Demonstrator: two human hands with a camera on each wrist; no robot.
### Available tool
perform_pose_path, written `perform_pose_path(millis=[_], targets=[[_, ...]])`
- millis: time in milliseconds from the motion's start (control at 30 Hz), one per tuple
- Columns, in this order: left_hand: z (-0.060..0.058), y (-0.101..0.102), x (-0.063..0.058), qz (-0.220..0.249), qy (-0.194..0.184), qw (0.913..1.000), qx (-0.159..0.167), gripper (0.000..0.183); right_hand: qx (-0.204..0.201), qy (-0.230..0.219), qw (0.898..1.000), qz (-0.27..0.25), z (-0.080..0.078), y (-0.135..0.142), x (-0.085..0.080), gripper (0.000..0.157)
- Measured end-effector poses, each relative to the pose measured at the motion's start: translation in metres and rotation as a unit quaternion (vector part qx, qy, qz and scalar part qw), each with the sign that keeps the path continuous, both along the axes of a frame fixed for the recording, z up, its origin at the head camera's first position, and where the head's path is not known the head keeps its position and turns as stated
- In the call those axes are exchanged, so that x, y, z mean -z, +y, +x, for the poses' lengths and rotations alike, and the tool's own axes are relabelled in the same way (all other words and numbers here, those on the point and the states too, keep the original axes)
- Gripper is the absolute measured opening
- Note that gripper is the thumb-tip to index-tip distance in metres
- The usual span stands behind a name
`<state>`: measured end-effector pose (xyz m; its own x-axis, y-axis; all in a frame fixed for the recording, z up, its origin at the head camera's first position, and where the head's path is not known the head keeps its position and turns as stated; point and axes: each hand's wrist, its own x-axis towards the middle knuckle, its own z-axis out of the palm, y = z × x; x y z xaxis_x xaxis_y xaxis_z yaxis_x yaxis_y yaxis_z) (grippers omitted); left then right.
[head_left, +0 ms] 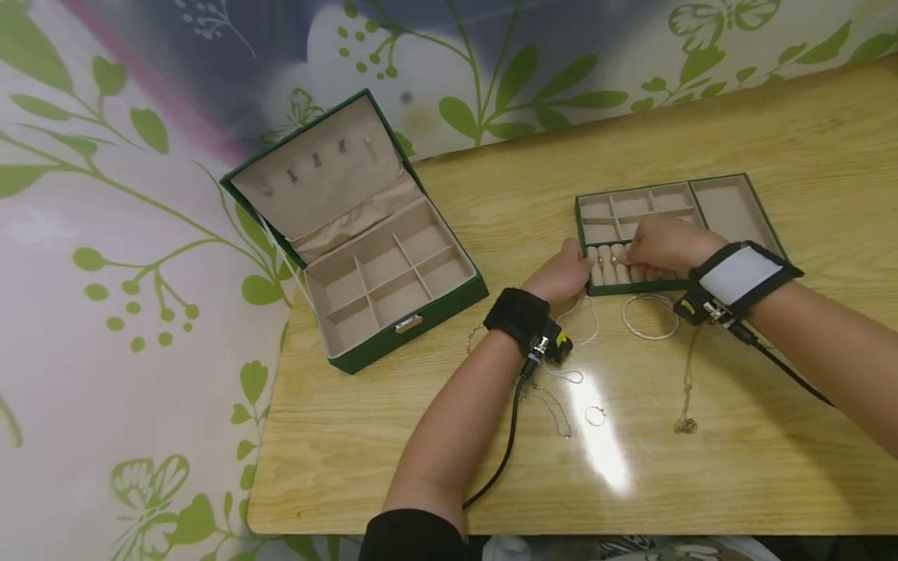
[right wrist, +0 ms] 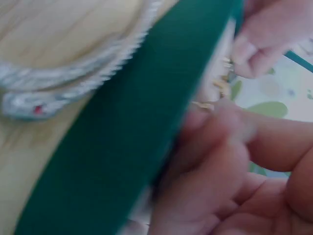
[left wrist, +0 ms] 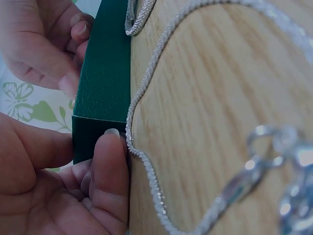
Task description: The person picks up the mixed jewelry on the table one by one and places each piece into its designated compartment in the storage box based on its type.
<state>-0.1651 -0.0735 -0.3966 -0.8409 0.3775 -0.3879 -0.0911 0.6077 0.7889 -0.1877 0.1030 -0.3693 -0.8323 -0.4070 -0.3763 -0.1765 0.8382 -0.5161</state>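
Green tray (head_left: 728, 206), corner pinched in left grip (head_left: 557, 276); right grip (head_left: 666, 245) at ring rolls (head_left: 607, 273), hold unclear.

Looks like smooth, varnished wood on the tabletop (head_left: 337, 467), glossy under light. Shows fine leather-like grain on the tray (left wrist: 105, 73), low in sheen. Resembles matt beige cloth inside the box (head_left: 449, 308); shines as metal at its clasp (head_left: 409, 323). Glitters silvery and rough on the bangle (right wrist: 110, 73), rope-textured on the chain (left wrist: 152, 181), metallic gold on the ring (right wrist: 202, 105).

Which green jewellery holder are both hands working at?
The shallow, lidless tray on the right, with ring rolls; the deeper box on the left has a raised lid.
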Motion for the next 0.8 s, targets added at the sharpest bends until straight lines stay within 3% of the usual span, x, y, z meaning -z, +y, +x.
perform_pose_path(millis=[300, 567, 700, 800], targets=[[0.000, 0.000, -0.003, 0.006, -0.008, 1.0000, -0.001, 0.013, 0.018, 0.050, 0.998, -0.017, 0.011, 0.016, -0.011, 0.037], [0.000, -0.001, -0.005, 0.009, -0.014, 0.9999, 0.001, 0.014, 0.016, 0.056, 0.998, -0.039, 0.029, 0.017, -0.017, 0.024], [-0.001, 0.000, -0.003, -0.001, -0.012, 0.9999, -0.008, 0.013, -0.011, 0.069, 0.996, -0.051, 0.047, 0.006, -0.018, 0.017], [0.000, 0.001, -0.002, 0.005, -0.015, 0.9997, -0.016, 0.013, -0.064, 0.088, 0.991, -0.074, 0.075, -0.007, -0.013, 0.008]])
